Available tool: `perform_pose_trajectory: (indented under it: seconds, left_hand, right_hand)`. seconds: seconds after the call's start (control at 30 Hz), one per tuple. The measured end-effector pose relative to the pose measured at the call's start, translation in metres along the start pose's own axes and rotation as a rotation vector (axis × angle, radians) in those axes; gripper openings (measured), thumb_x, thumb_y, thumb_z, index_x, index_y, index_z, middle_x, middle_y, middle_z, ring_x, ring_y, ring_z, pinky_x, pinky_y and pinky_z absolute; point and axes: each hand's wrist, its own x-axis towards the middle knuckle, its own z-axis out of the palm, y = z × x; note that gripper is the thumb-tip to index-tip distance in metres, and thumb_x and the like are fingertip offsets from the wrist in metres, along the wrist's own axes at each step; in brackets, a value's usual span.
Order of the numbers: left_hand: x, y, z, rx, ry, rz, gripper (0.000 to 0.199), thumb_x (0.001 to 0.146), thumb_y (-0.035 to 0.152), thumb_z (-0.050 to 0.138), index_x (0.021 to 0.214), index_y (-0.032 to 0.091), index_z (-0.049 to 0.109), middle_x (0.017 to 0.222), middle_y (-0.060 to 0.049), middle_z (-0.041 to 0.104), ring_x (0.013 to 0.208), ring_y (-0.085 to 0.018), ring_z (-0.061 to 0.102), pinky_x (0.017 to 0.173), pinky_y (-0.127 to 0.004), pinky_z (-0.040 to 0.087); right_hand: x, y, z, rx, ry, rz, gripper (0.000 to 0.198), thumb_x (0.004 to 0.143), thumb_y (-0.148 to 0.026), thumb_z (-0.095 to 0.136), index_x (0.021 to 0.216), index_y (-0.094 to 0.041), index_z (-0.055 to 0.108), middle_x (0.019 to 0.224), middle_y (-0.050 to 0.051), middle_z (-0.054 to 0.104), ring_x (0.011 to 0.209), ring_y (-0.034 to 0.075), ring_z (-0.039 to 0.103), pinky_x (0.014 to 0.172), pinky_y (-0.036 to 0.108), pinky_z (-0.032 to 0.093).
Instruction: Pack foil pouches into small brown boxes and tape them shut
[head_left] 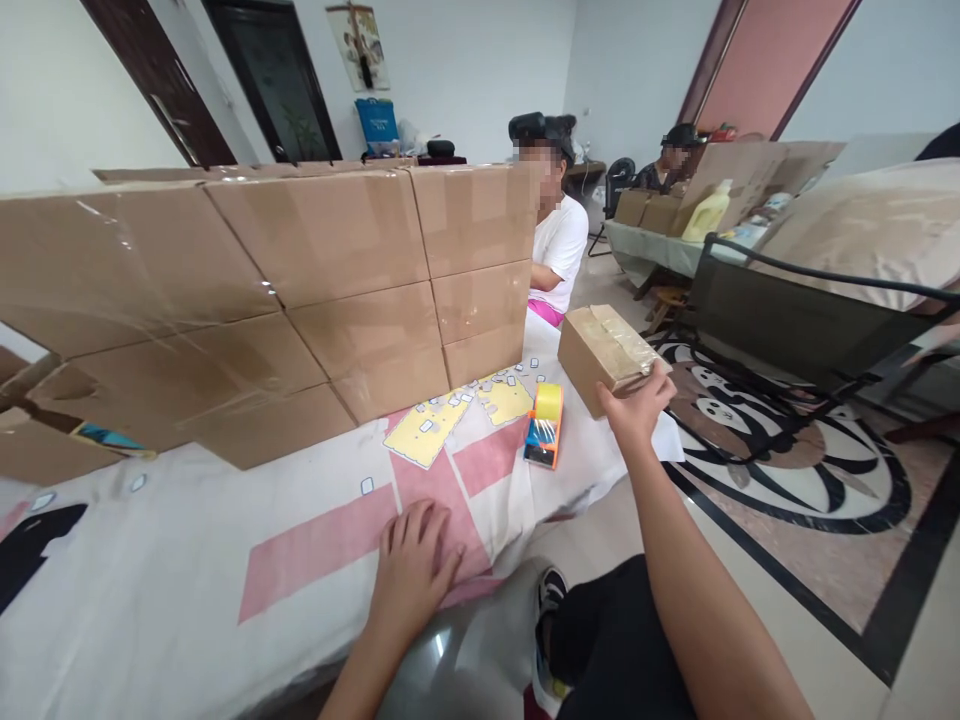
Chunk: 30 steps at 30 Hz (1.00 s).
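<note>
My right hand (636,405) grips the near end of a small taped cardboard box (600,345), thumb on one side and fingers on the other, at the table's right end. Clear tape shines along the top of that box. Flat on the pink and white tablecloth (322,550) rests my left hand (415,565), fingers spread and holding nothing. Between the two hands, nearer the box, lies an orange and blue tape dispenser (544,430) with a yellowish roll.
Stacked cardboard boxes (352,290) form a wall along the table's far side. Behind it sits a person in a white shirt (561,250). A dark folding chair (795,335) stands to the right, and another person (667,170) is at a farther table.
</note>
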Motion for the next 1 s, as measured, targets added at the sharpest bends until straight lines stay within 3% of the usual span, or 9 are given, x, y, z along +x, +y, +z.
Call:
perform_pose_trajectory:
  seconds: [0.13, 0.27, 0.6, 0.77, 0.9, 1.0]
  left_hand:
    - [-0.001, 0.001, -0.001, 0.006, 0.002, 0.004, 0.037, 0.093, 0.037, 0.052, 0.126, 0.023, 0.063, 0.135, -0.012, 0.061, 0.125, -0.032, 0.054, 0.104, -0.052, 0.042]
    - [-0.004, -0.003, 0.004, 0.022, 0.034, 0.030, 0.038, 0.093, 0.035, 0.052, 0.128, 0.023, 0.063, 0.135, -0.011, 0.061, 0.124, -0.031, 0.054, 0.104, -0.051, 0.041]
    - [-0.003, -0.011, 0.011, 0.085, 0.098, 0.113, 0.040, 0.090, 0.036, 0.058, 0.128, 0.025, 0.062, 0.135, -0.009, 0.061, 0.122, -0.030, 0.052, 0.103, -0.046, 0.036]
    - [-0.004, -0.013, 0.017, 0.063, 0.086, 0.105, 0.041, 0.087, 0.036, 0.061, 0.127, 0.027, 0.064, 0.135, -0.009, 0.062, 0.122, -0.031, 0.053, 0.103, -0.048, 0.038]
    - [-0.004, -0.017, 0.027, -0.191, 0.007, -0.016, 0.041, 0.086, 0.039, 0.062, 0.126, 0.031, 0.066, 0.136, -0.010, 0.062, 0.125, -0.034, 0.055, 0.107, -0.056, 0.038]
    - [0.000, -0.036, 0.015, -0.726, -0.044, -0.301, 0.033, 0.081, 0.052, 0.065, 0.098, 0.025, 0.074, 0.136, -0.013, 0.061, 0.127, -0.036, 0.056, 0.108, -0.056, 0.044]
  right_hand:
    - [0.004, 0.004, 0.019, -0.013, -0.050, 0.058, 0.102, 0.065, -0.051, 0.068, 0.151, -0.021, 0.021, 0.147, 0.021, 0.023, 0.140, 0.044, 0.028, 0.111, 0.058, 0.032]
    - [0.026, -0.007, 0.047, -0.015, -0.105, 0.057, 0.103, 0.064, -0.046, 0.070, 0.150, -0.016, 0.021, 0.146, 0.022, 0.023, 0.140, 0.042, 0.027, 0.115, 0.053, 0.027]
    - [0.093, -0.058, 0.134, -0.264, -0.436, 0.169, 0.109, 0.073, -0.049, 0.072, 0.156, -0.022, 0.007, 0.153, 0.023, 0.020, 0.133, 0.041, 0.045, 0.107, 0.053, 0.041]
    - [0.108, -0.066, 0.169, -0.337, -0.470, 0.117, 0.116, 0.074, -0.055, 0.071, 0.158, -0.020, -0.001, 0.158, 0.027, 0.011, 0.129, 0.040, 0.052, 0.105, 0.049, 0.045]
    - [0.119, -0.084, 0.173, -0.537, -0.593, 0.136, 0.137, 0.065, -0.049, 0.081, 0.158, -0.019, -0.015, 0.160, 0.035, 0.002, 0.135, 0.043, 0.046, 0.094, 0.054, 0.050]
    - [0.118, -0.102, 0.154, -0.636, -0.659, 0.082, 0.143, 0.059, -0.046, 0.087, 0.159, -0.024, -0.013, 0.162, 0.034, 0.002, 0.135, 0.045, 0.044, 0.089, 0.056, 0.051]
